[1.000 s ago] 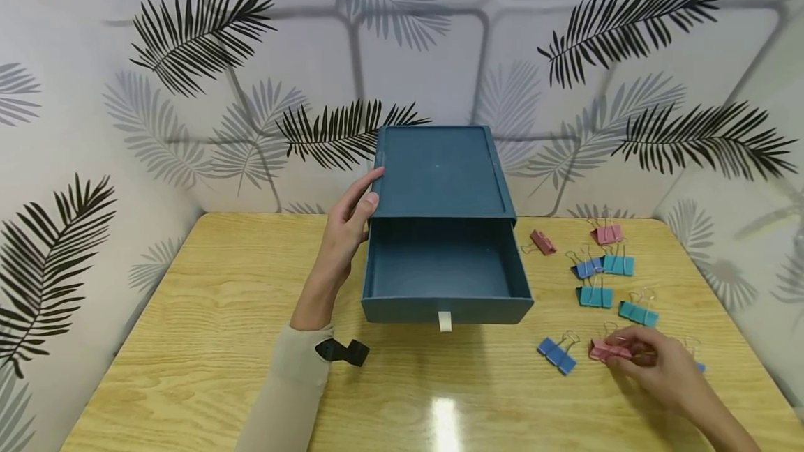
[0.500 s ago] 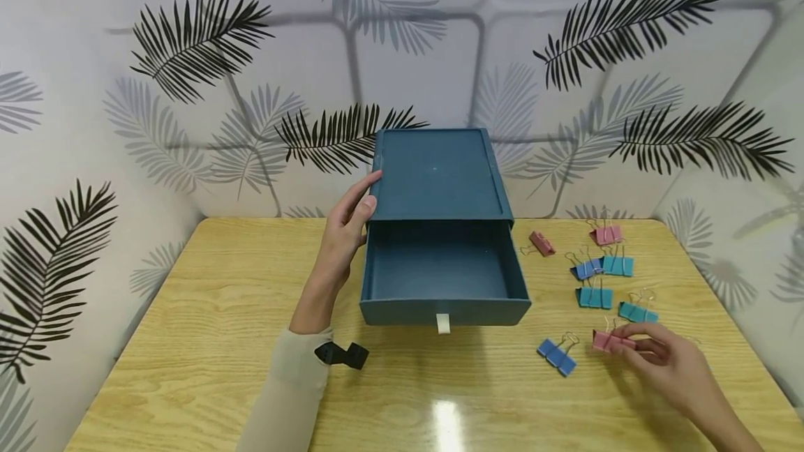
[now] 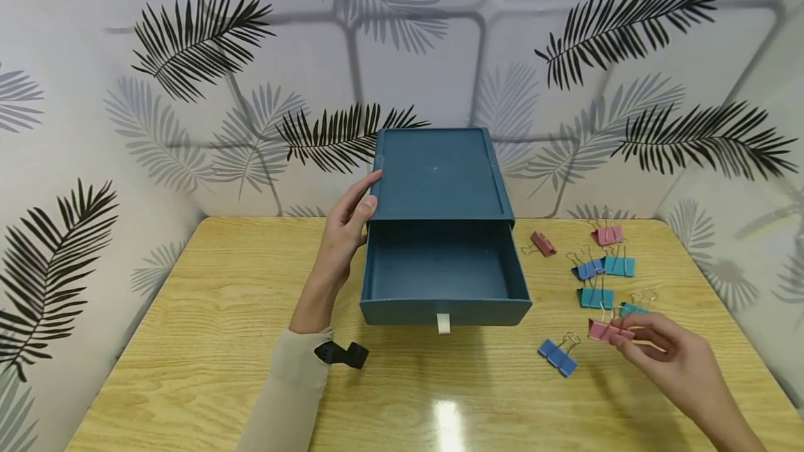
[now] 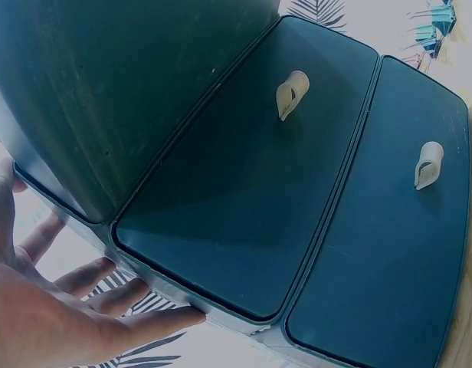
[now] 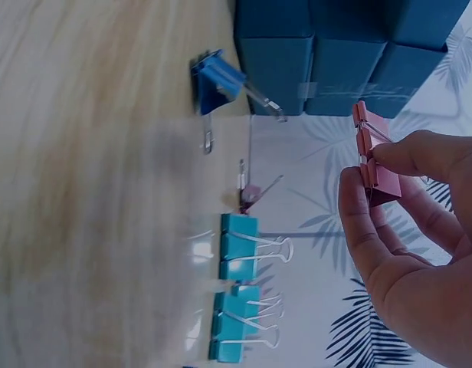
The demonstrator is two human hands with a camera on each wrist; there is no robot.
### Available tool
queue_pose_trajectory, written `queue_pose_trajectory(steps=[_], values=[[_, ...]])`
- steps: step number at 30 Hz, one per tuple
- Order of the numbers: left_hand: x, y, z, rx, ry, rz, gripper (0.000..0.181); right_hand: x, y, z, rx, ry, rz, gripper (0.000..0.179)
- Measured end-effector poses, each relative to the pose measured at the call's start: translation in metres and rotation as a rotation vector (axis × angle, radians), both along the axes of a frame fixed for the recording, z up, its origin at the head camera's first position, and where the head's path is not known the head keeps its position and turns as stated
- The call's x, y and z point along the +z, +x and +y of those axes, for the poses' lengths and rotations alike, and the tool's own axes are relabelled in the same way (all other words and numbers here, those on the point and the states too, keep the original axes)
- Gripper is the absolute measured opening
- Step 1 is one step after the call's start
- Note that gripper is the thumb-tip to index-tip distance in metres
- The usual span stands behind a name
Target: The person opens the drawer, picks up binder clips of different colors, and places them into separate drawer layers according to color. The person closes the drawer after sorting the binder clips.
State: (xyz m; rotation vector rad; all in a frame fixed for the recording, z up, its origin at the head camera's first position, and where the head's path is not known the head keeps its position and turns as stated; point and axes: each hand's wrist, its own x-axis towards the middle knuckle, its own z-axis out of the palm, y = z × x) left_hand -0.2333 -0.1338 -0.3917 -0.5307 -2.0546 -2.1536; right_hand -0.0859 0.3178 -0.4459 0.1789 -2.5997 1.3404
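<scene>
A dark blue drawer cabinet (image 3: 440, 173) stands at the middle of the table with its top drawer (image 3: 402, 312) pulled out; nothing lies on the visible drawer floor. Against the cabinet's left side rests my left hand (image 3: 339, 243), its fingers extended along the wall in the left wrist view. My right hand (image 3: 678, 365) pinches a pink binder clip (image 3: 601, 330) between thumb and fingers, raised off the table to the right of the drawer. A blue binder clip (image 3: 557, 357) lies left of that hand. Behind it, a teal binder clip (image 3: 633, 309) is partly hidden.
Further binder clips lie on the table's right side: a teal one (image 3: 597, 298), another teal one (image 3: 620, 266), a blue one (image 3: 588, 269) and two pink ones, one (image 3: 543, 243) near the cabinet. Two closed drawers with white pull tabs (image 4: 429, 165) show below. A patterned wall (image 3: 427, 54) stands behind.
My right hand has lifted the pink binder clip from the tabletop and moved it slightly away from me. The left hand keeps its place on the cabinet.
</scene>
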Motion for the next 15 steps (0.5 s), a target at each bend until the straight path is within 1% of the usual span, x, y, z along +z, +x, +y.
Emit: queue_pose_trajectory(steps=[11, 15], values=[[0.000, 0.001, 0.001, 0.005, -0.003, 0.004, 0.050, 0.028, 0.007, -0.024, 0.029, -0.087, 0.117, 0.023], [0.000, 0.000, 0.000, 0.005, -0.003, 0.004, 0.050, 0.039, 0.008, -0.032, 0.042, -0.087, 0.153, 0.023]])
